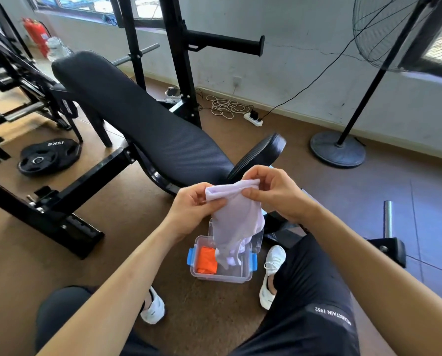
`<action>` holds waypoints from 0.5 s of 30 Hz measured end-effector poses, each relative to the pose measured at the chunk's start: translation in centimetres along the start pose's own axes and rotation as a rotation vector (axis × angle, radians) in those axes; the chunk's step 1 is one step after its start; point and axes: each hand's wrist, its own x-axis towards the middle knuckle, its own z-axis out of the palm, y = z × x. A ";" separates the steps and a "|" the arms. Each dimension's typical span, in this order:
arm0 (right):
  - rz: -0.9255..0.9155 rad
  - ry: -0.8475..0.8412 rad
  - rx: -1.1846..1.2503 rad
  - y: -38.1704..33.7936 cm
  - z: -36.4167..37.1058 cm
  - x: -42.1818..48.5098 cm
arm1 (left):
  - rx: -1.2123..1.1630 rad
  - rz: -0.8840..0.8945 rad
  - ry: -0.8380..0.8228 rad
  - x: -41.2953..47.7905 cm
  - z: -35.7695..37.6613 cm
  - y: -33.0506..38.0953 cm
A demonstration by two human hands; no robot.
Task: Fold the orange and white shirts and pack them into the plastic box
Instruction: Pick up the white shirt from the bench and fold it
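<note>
While pinched by left hand (192, 209) and right hand (279, 196), the limp white cloth shirt (236, 222) should be lowered 3 o'clock of the folded orange shirt (206, 260).

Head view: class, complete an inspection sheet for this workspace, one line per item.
Surface: brown floor; the plastic box stands on it.
Job's things: orange shirt folded inside the box; white shirt hangs over it.
Clutter: weight plate on the floor.
Hands: left hand and right hand pinch the white shirt's top edge.
Cables: coiled white cord, power strip.
Surroundings: black bench, standing fan, fire extinguisher.
</note>
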 end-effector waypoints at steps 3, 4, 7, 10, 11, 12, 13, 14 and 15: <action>-0.004 0.035 -0.201 -0.7 -0.8 -0.5 | 0.061 0.044 0.055 0.8 0.3 0.9; -0.016 0.033 -0.291 -1.0 -0.9 -0.6 | 0.065 0.045 0.059 1.0 0.3 1.1; -0.092 0.018 -0.489 -1.5 -0.4 -0.5 | 0.059 0.054 0.088 1.7 0.7 1.4; -0.161 0.057 -0.547 -1.8 0.8 -0.2 | 0.038 0.045 0.104 2.1 0.9 1.6; -0.184 0.069 -0.564 -1.9 1.3 -0.2 | 0.025 0.038 0.114 2.1 0.8 1.7; -0.213 0.068 -0.583 -1.9 1.6 -0.2 | 0.000 0.021 0.127 2.0 0.7 1.6; -0.240 0.053 -0.605 -2.0 1.8 -0.3 | -0.029 0.003 0.138 1.9 0.5 1.6; -0.260 0.025 -0.629 -2.0 2.0 -0.2 | -0.063 -0.017 0.140 1.7 0.3 1.7; -0.271 -0.009 -0.650 -2.0 2.1 -0.2 | -0.100 -0.035 0.135 1.5 0.1 1.6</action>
